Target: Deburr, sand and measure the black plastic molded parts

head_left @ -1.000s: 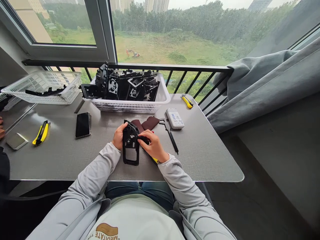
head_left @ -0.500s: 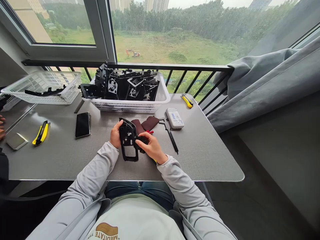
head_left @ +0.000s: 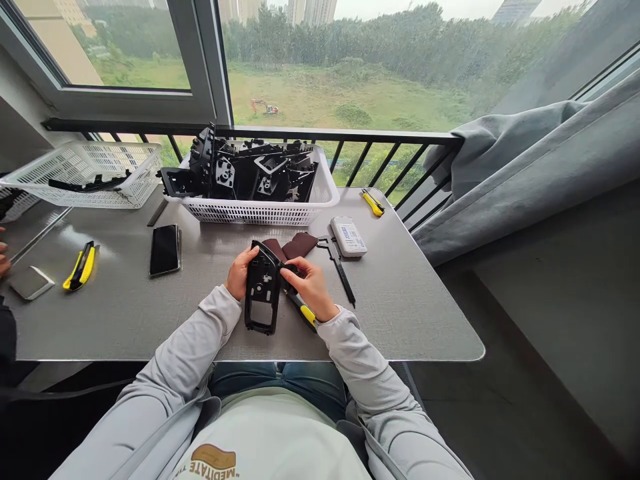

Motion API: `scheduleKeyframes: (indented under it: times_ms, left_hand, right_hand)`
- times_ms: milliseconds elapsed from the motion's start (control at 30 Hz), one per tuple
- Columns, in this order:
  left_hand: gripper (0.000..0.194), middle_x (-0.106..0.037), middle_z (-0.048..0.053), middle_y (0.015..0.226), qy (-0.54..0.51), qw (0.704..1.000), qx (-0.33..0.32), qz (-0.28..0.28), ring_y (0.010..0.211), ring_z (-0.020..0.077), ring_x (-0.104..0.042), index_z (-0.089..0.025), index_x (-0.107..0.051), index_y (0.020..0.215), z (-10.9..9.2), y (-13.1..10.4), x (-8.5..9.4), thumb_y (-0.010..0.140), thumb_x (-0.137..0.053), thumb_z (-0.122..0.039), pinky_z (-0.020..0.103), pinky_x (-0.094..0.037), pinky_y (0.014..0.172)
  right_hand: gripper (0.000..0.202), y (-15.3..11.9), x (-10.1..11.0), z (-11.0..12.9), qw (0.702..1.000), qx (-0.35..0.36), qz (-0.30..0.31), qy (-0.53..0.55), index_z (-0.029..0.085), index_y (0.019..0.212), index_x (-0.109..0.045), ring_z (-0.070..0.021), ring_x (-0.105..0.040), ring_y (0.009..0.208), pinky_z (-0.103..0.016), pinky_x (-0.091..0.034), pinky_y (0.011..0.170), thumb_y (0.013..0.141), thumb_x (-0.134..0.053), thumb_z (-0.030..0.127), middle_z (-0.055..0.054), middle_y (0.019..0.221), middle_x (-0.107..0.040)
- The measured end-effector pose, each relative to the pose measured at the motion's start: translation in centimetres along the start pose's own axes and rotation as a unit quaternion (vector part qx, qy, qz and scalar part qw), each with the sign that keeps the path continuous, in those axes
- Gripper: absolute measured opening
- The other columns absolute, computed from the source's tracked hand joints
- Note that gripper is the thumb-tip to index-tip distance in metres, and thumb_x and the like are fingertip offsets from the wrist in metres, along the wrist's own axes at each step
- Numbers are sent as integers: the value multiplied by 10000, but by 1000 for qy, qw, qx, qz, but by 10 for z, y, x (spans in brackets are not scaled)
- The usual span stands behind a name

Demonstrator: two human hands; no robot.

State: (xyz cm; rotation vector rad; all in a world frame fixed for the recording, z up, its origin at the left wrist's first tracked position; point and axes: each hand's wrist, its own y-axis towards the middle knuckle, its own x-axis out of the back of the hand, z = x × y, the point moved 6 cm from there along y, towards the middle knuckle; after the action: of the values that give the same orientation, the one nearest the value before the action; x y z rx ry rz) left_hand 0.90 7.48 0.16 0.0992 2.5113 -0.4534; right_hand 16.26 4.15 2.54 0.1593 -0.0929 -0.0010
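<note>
My left hand (head_left: 240,272) grips the upper left edge of a black plastic frame (head_left: 263,288), which has a rectangular opening at its lower end. On the frame's right side, my right hand (head_left: 311,285) pinches a small black part (head_left: 290,275), mostly hidden by my fingers. Whether that part touches the frame I cannot tell. Under my right hand lies a tool with a yellow and black handle (head_left: 306,312). Dark brown pieces (head_left: 300,245) rest on the table just beyond my hands, and a black caliper (head_left: 342,272) lies to their right.
A white basket (head_left: 260,213) heaped with black plastic parts stands at the back; another white basket (head_left: 145,167) is at left. Around them lie a phone (head_left: 165,250), yellow cutters (head_left: 80,267) (head_left: 373,203), a white box (head_left: 349,237) and a small silvery object (head_left: 32,283). Another person's fingers (head_left: 4,253) show at far left.
Both hands and the black frame have shifted slightly right, and the frame stands straighter. The small part has moved up along the frame's right side, uncovering more of the yellow-handled tool.
</note>
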Motion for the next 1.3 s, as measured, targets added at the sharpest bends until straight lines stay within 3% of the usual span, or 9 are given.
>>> scheduleKeyframes:
  times_ms: [100,267,400,500,700,967,1133,1233,1300]
  left_hand:
    - [196,-645,-11,640,-6,1000,-8,-25,548,126,-614,-163,-559,746,-5,3,5,739,-697,-301,244,-493,555]
    - [246,-619,-30,610,32,999,-19,13,511,101,-573,-162,-552,760,-5,-1,-6,664,-745,-280,218,-469,522]
    - [313,-593,-47,589,60,997,-22,38,469,83,-519,-169,-542,783,1,-6,-14,622,-772,-308,202,-419,466]
    - [325,-578,-57,580,64,997,-26,30,465,81,-515,-178,-525,784,1,-6,-13,619,-772,-310,200,-409,465]
    - [303,-615,-33,628,76,996,-15,36,508,115,-563,-183,-551,821,0,-7,-13,646,-751,-328,236,-442,513]
    - [215,-563,-37,640,81,995,-25,45,588,105,-516,-181,-569,726,5,-16,-23,706,-729,-324,225,-407,558]
    - [267,-523,-44,606,100,992,-20,68,536,93,-458,-179,-550,698,6,-16,-25,700,-741,-366,228,-364,511]
    - [262,-521,-50,584,102,994,-37,24,513,93,-458,-185,-545,698,-1,-11,-14,694,-734,-365,223,-354,493]
    - [233,-535,-50,588,92,995,-39,2,519,98,-481,-191,-551,723,-5,-8,-9,702,-719,-351,220,-370,503]
  right_hand:
    - [146,-4,-5,9,998,43,43,5,203,766,-648,-150,-560,664,-279,-465,622,748,-683,343,3,725,-619]
    - [82,-11,-2,27,982,181,-34,-50,227,894,-671,-188,-607,859,-340,-507,780,852,-605,252,-51,913,-639]
    - [146,-15,-13,28,961,248,22,-119,238,949,-677,-186,-609,890,-351,-517,823,874,-564,182,-58,952,-619]
    - [162,-12,-10,21,958,238,27,-160,227,932,-672,-189,-608,870,-343,-526,796,853,-554,151,-61,935,-607]
    - [124,-6,13,29,964,206,-53,-159,237,911,-665,-208,-619,851,-365,-532,793,869,-559,189,-56,911,-632]
    - [240,-14,-20,35,946,270,61,-170,263,1108,-626,-220,-599,999,-393,-516,880,905,-540,167,-82,1045,-635]
    - [139,-14,-11,36,959,245,72,-120,239,982,-663,-201,-622,884,-361,-526,806,884,-577,189,-65,950,-650]
    - [92,-12,-6,36,970,216,90,-73,227,947,-669,-190,-629,807,-340,-530,752,869,-620,236,-46,871,-658]
    - [112,-10,0,37,975,205,58,-63,230,973,-670,-192,-631,829,-341,-529,767,883,-607,249,-47,888,-660]
